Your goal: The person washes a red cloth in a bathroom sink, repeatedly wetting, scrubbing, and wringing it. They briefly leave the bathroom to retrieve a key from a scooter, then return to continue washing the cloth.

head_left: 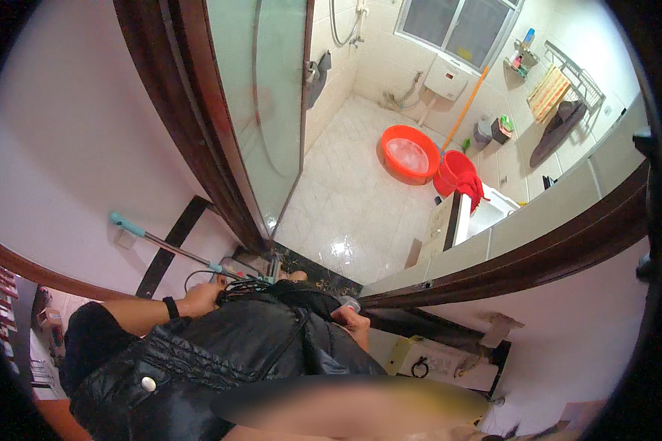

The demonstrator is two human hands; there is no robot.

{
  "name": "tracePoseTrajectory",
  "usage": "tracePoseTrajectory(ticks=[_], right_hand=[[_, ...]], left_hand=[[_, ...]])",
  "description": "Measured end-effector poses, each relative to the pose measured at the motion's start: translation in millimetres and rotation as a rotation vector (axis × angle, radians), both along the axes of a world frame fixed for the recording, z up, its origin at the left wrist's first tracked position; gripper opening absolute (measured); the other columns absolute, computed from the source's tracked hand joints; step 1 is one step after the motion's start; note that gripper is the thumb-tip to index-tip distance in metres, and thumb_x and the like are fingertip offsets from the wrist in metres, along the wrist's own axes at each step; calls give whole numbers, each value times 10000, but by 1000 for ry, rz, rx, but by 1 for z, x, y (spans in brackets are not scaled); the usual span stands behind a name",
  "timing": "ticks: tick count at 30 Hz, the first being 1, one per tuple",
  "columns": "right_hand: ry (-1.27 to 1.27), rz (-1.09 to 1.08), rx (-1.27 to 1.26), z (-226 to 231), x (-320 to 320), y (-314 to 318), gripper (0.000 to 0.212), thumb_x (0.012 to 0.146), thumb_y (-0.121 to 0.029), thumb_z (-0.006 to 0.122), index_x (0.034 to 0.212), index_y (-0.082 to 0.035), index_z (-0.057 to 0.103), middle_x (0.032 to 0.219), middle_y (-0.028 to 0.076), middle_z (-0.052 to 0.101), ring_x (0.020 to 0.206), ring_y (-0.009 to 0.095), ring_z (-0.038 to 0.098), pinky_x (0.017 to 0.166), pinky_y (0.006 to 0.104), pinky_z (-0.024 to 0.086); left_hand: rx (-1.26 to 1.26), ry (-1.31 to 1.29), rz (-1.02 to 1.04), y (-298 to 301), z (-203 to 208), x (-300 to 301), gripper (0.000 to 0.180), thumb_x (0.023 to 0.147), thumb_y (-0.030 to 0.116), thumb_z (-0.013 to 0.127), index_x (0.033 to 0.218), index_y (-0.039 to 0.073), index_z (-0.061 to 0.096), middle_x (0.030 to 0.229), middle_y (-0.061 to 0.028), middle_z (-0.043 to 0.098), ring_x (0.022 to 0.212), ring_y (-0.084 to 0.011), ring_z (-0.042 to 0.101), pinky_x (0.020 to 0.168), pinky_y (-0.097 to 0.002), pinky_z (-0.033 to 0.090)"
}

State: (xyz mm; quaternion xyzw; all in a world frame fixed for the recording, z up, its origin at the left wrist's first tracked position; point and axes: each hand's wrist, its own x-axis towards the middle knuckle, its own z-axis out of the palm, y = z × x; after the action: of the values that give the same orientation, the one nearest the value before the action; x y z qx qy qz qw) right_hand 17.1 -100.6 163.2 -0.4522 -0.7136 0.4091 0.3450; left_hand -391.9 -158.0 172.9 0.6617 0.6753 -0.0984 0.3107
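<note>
My left hand (203,298), with a black band at the wrist, reaches forward beside a bundle of thin black cord-like loops (244,288). Its fingers are mostly hidden there, so its grip does not show. A mop-like pole (176,250) with a teal end leans against the wall just beyond that hand. My right hand (351,322) is closed in front of my black jacket (250,331). From its curled fingers sticks out a small clear object (349,303) with a reddish part, too small to name.
A doorway with an open frosted glass door (261,95) leads to a tiled bathroom floor (331,191). Inside are a red basin (390,165) of sudsy water, a red bucket (449,176) and an orange pole (469,103). A pale box (449,360) stands at the lower right.
</note>
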Motion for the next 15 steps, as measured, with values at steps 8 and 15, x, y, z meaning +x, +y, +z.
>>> tracePoseTrajectory(ticks=[8,15], right_hand=[[-18,-24,-33,-23,9,2,268,764,-181,798,981,-80,677,804,77,714,590,154,653,570,288,509],[69,8,-76,-34,13,1,214,768,-117,803,936,-51,688,722,97,683,612,137,657,585,270,500]], left_hand=[[-711,-900,575,10,39,-16,251,888,263,626,1027,56,647,809,-85,681,653,-176,616,593,-386,505],[-1041,-1214,857,-22,13,-65,346,854,141,660,1181,72,569,957,5,610,814,-115,568,679,-237,449]])
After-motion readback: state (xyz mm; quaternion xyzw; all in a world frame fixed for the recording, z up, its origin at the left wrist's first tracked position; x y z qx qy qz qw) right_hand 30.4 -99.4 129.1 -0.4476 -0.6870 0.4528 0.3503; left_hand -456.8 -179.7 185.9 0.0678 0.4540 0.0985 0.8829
